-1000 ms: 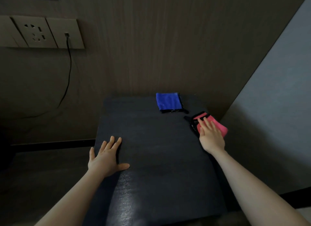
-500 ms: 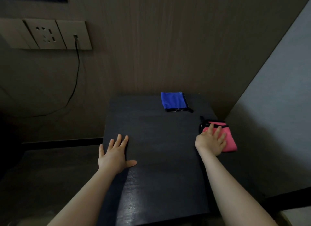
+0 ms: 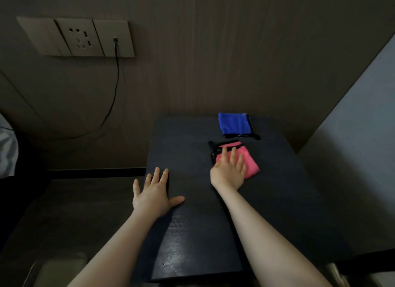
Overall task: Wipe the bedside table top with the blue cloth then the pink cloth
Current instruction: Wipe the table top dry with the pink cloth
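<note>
pink cloth [image 3: 250, 161] slid left, long axis diagonal | hands flat: right [image 3: 229, 171] on it

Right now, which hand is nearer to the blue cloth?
The right hand: it lies on the pink cloth, just before the blue cloth. The left hand rests at the table's left edge.

Both forearms are bare, sleeveless, with nothing worn.

right hand [image 3: 229, 171] and pink cloth [image 3: 249, 160] slid left from table's right edge toward middle
</note>
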